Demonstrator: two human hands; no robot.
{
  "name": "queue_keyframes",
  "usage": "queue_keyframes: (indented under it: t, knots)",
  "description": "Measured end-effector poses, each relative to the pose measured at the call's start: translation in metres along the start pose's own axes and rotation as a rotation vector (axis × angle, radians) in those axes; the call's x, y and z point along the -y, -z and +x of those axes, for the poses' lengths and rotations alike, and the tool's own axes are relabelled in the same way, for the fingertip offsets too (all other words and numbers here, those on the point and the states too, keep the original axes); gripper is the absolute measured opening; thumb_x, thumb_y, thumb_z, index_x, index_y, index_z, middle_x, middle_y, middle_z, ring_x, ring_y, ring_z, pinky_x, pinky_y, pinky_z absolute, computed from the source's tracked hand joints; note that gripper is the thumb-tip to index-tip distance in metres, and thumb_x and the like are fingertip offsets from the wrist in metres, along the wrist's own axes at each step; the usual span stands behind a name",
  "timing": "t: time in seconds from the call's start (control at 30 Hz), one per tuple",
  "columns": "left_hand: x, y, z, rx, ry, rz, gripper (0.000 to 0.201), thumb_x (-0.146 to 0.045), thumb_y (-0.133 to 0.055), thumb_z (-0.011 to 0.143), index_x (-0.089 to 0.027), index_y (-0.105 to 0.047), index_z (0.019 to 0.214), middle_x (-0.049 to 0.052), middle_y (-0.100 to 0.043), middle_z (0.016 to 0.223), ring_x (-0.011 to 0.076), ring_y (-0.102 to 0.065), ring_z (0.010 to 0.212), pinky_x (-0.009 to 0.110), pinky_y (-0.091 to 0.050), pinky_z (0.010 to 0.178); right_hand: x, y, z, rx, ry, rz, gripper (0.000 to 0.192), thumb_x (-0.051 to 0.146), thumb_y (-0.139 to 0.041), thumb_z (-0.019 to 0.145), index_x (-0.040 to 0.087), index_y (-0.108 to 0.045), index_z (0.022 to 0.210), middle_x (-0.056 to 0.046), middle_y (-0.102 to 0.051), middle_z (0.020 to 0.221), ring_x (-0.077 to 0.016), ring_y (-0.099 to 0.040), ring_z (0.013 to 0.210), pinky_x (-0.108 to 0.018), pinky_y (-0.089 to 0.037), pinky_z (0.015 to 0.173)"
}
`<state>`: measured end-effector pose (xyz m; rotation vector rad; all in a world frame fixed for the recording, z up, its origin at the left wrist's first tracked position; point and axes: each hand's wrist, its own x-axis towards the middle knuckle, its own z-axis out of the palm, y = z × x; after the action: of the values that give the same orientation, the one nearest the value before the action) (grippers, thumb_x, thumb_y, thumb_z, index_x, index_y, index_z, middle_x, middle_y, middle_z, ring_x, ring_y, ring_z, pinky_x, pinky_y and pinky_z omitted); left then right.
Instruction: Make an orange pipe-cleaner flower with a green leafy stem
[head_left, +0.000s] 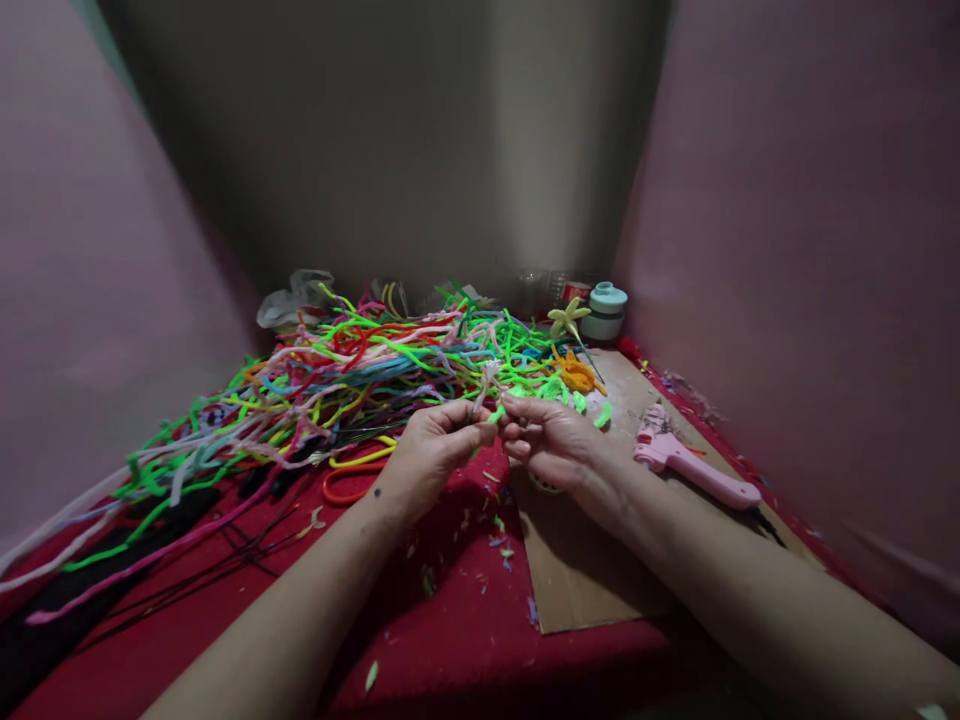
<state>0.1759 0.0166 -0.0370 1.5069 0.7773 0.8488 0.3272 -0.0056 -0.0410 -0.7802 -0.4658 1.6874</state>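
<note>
Centrally held: a green fuzzy strip (pixel 496 414)

At the far left, long fuzzy stems trail over a red cloth (pixel 450 640), with a pink stem (pixel 150 555) reaching lowest and a black item (pixel 52 620) lying beneath. They run into a tangled heap of coloured stems (pixel 390 350), which spreads from the left to the middle; a clear plastic bag (pixel 296 300) rests behind it. In front of the heap lies a red loop (pixel 334 487).

The person's left hand (pixel 431 455) is closed in a pinch, thumb and forefinger on the green strip. A pale tuft (pixel 491 370) stands just above those fingers; what it joins is unclear. The right hand (pixel 555 440) meets it from the other side, fingers also closed on the strip, which sits between the two hands at the middle of the view, above the cloth.

Just beyond the right hand lie curled green pieces (pixel 555 390), then an orange coil (pixel 576 375) near a yellow flower (pixel 570 318). Behind stands a pale blue lidded container (pixel 604 315). Under the right forearm is a cardboard sheet (pixel 585 570), and on it, further right, a pink glue gun (pixel 697 472).
</note>
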Motion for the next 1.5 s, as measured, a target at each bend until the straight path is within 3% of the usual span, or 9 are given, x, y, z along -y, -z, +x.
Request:
queue_keyframes:
  t: [0.27, 0.47, 0.57, 0.67, 0.8, 1.1, 1.23, 1.4, 1.5]
  knots:
    - [0.002, 0.002, 0.005, -0.098, 0.055, -0.165, 0.019, -0.028, -0.072, 0.066, -0.015, -0.06, 0.071, -0.005, -0.046, 0.056, 0.0029, -0.029, 0.044, 0.019, -0.017, 0.044, 0.016, 0.004, -0.02, 0.036, 0.331, -0.558, 0.022, 0.037, -0.067, 0.071, 0.016, -0.065, 0.076, -0.005, -0.063, 0.074, -0.0104, -0.049, 0.055, -0.025, -0.035, 0.048]
    - [0.001, 0.001, 0.007, -0.154, 0.062, -0.248, 0.024, -0.028, -0.077, 0.061, -0.014, -0.058, 0.069, -0.007, -0.046, 0.054, 0.0006, -0.027, 0.04, 0.017, -0.017, 0.04, 0.045, 0.064, -0.081, -0.369, 0.772, -1.644, 0.029, 0.022, -0.048, 0.081, 0.016, -0.063, 0.105, -0.013, -0.062, 0.103, -0.0251, -0.057, 0.093, -0.039, -0.044, 0.079]
    - [0.0, 0.0, 0.007, -0.147, 0.065, -0.241, 0.025, -0.028, -0.077, 0.06, -0.014, -0.058, 0.068, -0.007, -0.045, 0.053, 0.0004, -0.026, 0.039, 0.017, -0.016, 0.04, 0.049, 0.104, -0.102, -0.616, 0.669, -2.058, 0.039, 0.024, -0.045, 0.081, 0.01, -0.059, 0.114, -0.02, -0.059, 0.109, -0.0319, -0.054, 0.097, -0.045, -0.043, 0.082]
    - [-0.001, 0.0, 0.006, -0.147, 0.065, -0.238, 0.025, -0.027, -0.077, 0.06, -0.014, -0.059, 0.07, -0.007, -0.044, 0.052, 0.0005, -0.026, 0.039, 0.016, -0.016, 0.04, 0.048, 0.127, -0.109, -0.663, 0.493, -2.195, 0.051, 0.023, -0.044, 0.081, 0.009, -0.047, 0.13, -0.019, -0.06, 0.107, -0.0314, -0.056, 0.095, -0.043, -0.044, 0.079]
    - [-0.001, 0.002, 0.005, -0.159, 0.066, -0.258, 0.026, -0.027, -0.077, 0.06, -0.014, -0.06, 0.073, -0.008, -0.043, 0.053, 0.0005, -0.027, 0.04, 0.016, -0.019, 0.041, 0.043, 0.132, -0.104, -0.679, 0.438, -2.201, 0.06, 0.02, -0.042, 0.08, 0.008, -0.037, 0.138, -0.018, -0.06, 0.105, -0.0303, -0.055, 0.094, -0.04, -0.044, 0.077]
    - [0.0, 0.006, 0.008, -0.178, 0.065, -0.338, 0.025, -0.023, -0.078, 0.057, -0.014, -0.06, 0.073, -0.008, -0.042, 0.05, 0.0009, -0.029, 0.039, 0.016, -0.021, 0.04, 0.037, 0.137, -0.102, -0.706, 0.649, -2.11, 0.058, 0.021, -0.044, 0.075, 0.012, -0.046, 0.132, -0.013, -0.059, 0.089, -0.0249, -0.056, 0.078, -0.036, -0.045, 0.068]
    - [-0.001, 0.005, 0.008, -0.144, 0.061, -0.361, 0.024, -0.023, -0.077, 0.059, -0.015, -0.058, 0.072, -0.009, -0.04, 0.048, 0.0, -0.025, 0.036, 0.015, -0.017, 0.038, 0.039, 0.137, -0.104, -0.719, 0.735, -2.019, 0.038, 0.027, -0.046, 0.075, 0.014, -0.063, 0.107, -0.009, -0.056, 0.078, -0.022, -0.053, 0.066, -0.035, -0.043, 0.062]
    - [-0.002, 0.003, 0.007, -0.129, 0.046, -0.374, 0.024, -0.024, -0.077, 0.061, -0.016, -0.058, 0.073, -0.009, -0.042, 0.048, -0.0002, -0.025, 0.036, 0.015, -0.015, 0.037, 0.047, 0.115, -0.11, -0.69, 0.83, -1.541, 0.022, 0.036, -0.056, 0.072, 0.017, -0.066, 0.077, -0.005, -0.055, 0.067, -0.0184, -0.051, 0.06, -0.031, -0.039, 0.056]
    - [-0.004, 0.004, 0.006, -0.16, 0.044, -0.367, 0.024, -0.025, -0.077, 0.061, -0.016, -0.059, 0.074, -0.008, -0.045, 0.051, -0.0003, -0.027, 0.036, 0.015, -0.017, 0.038, 0.05, 0.088, -0.109, -0.617, 0.693, -1.064, 0.021, 0.038, -0.064, 0.067, 0.017, -0.065, 0.074, -0.001, -0.052, 0.058, -0.0142, -0.044, 0.051, -0.028, -0.033, 0.046]
